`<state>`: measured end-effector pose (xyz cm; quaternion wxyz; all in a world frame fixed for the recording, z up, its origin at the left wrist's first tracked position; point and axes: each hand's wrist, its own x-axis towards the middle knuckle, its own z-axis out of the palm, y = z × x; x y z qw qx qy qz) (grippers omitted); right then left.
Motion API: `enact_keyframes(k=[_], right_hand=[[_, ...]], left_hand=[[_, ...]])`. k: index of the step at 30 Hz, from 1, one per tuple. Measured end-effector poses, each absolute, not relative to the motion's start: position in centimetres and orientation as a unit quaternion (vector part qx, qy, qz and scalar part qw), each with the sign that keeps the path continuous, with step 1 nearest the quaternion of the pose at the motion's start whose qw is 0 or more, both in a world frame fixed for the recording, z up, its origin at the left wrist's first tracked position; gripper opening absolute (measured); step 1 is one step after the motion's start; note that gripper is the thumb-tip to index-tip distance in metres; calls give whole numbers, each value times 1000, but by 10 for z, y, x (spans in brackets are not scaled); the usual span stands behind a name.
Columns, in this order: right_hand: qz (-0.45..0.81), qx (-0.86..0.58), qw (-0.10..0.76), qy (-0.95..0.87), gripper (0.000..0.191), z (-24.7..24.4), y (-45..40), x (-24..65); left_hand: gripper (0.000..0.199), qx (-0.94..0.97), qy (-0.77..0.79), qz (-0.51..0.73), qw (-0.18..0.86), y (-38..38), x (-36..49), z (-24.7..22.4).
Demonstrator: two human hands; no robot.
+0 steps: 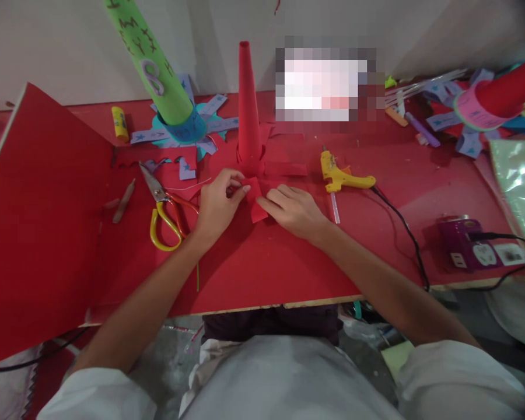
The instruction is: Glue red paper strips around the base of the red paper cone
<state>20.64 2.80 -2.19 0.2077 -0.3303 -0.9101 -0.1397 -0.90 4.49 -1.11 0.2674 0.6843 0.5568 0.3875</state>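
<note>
A red paper strip (255,198) extends toward me from the base of a tall red paper cone (248,105) that stands upright on the table. My left hand (221,201) has its thumb and fingers closed at the strip's left edge, near the cone. On the strip's right side, the fingers of my right hand (294,211) are bunched and press at its edge. Another red strip (286,169) spreads out to the right of the cone. Scissors (164,210) with yellow and orange handles lie just left of my left hand.
A yellow glue gun (343,178) lies to the right, its cord running to a purple power adapter (472,245). Behind stands a green paper tube (153,64) in a blue ring, beside a yellow glue stick (119,123). A red panel (44,216) rises at left.
</note>
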Motion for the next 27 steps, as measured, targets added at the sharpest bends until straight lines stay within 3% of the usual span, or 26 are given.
enact_keyframes(k=[19, 27], right_hand=[[-80, -351, 160, -919, 38, -22, 35, 203], [-82, -355, 155, -918, 37, -21, 34, 202]], left_hand=[[24, 740, 588, 282, 166, 41, -11, -10], [42, 792, 590, 138, 73, 31, -11, -3]])
